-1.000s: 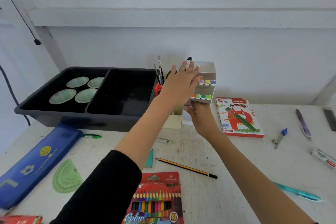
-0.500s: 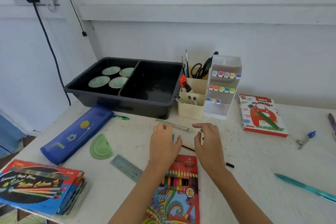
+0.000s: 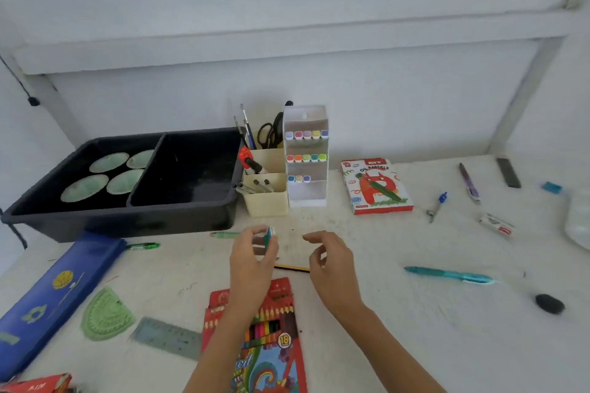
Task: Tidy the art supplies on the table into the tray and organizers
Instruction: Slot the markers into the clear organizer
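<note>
My left hand [image 3: 252, 260] pinches a small teal-and-white item [image 3: 270, 234] above the white table, in front of the organizers. My right hand [image 3: 329, 260] hovers beside it, fingers loosely curled and holding nothing. The black two-part tray [image 3: 178, 201] sits at the back left, with several green palettes [image 3: 110, 174] in its left compartment. A cream organizer [image 3: 266, 198] holds brushes, scissors and markers. Next to it stands the white tiered marker holder [image 3: 308, 193]. A coloured pencil box [image 3: 271, 341] lies under my forearms, and a yellow-black pencil [image 3: 292, 268] lies between my hands.
On the left lie a blue pencil case [image 3: 54, 300], a green protractor [image 3: 107, 316], a ruler [image 3: 166, 337] and two green pens [image 3: 143, 246]. To the right are an oil pastels box [image 3: 376, 187], a compass [image 3: 436, 206], a purple pen [image 3: 468, 182], a teal pen [image 3: 450, 274] and a black lump [image 3: 549, 304].
Both hands came back from the marker holder to the table. My left hand has picked up the small teal item; the view shifted a little to the right.
</note>
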Demonstrator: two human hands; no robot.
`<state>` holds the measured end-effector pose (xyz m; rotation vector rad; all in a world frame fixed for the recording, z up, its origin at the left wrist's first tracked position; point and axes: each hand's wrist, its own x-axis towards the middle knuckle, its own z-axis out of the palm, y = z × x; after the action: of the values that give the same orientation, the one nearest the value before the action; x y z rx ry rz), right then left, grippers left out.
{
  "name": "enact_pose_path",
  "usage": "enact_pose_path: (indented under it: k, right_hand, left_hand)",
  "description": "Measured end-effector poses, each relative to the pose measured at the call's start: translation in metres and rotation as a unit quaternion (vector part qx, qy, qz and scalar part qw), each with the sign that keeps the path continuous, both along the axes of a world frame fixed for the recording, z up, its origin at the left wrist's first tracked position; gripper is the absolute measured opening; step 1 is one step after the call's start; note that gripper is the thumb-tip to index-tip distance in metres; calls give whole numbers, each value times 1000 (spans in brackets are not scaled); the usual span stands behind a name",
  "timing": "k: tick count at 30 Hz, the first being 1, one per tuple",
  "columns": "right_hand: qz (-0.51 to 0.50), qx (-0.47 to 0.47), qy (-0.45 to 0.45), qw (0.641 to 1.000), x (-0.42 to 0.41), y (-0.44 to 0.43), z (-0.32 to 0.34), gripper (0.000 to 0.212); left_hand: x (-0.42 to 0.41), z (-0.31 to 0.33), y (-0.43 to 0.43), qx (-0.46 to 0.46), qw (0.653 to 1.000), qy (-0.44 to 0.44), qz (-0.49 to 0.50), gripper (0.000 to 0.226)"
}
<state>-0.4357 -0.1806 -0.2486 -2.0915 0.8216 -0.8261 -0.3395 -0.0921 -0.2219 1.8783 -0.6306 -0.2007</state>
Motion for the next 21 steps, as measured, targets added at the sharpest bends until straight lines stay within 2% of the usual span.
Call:
enact_pose_path:
  k: [2, 5, 8, 11, 14, 17, 21]
  right_hand:
    - [-28, 11, 1, 1000, -13, -10, 4, 32]
    - [-79, 35, 18, 996, -37, -32, 9, 31]
    - [-143, 53, 31, 988, -65, -57, 13, 30]
    - [-209, 94, 35, 973, -96, -85, 19, 31]
    - [-292, 102, 21, 951, -127, -116, 17, 25]
    - [-389, 95, 44, 915, -151, -151, 10, 23]
    - [-458, 119, 135, 870, -162, -193, 9, 51]
  left_hand:
    - [-17, 11, -19, -46, 988, 142, -49, 15]
    - [-40, 20, -48, -91, 938, 314, -115, 19]
    - [-62, 21, -76, -92, 899, 398, -158, 25]
    - [-85, 23, -102, -101, 852, 483, -176, 20]
    - [-104, 23, -126, -96, 832, 514, -187, 25]
    - [-120, 22, -146, -75, 837, 508, -189, 27]
    - [-131, 18, -166, -69, 846, 490, -197, 25]
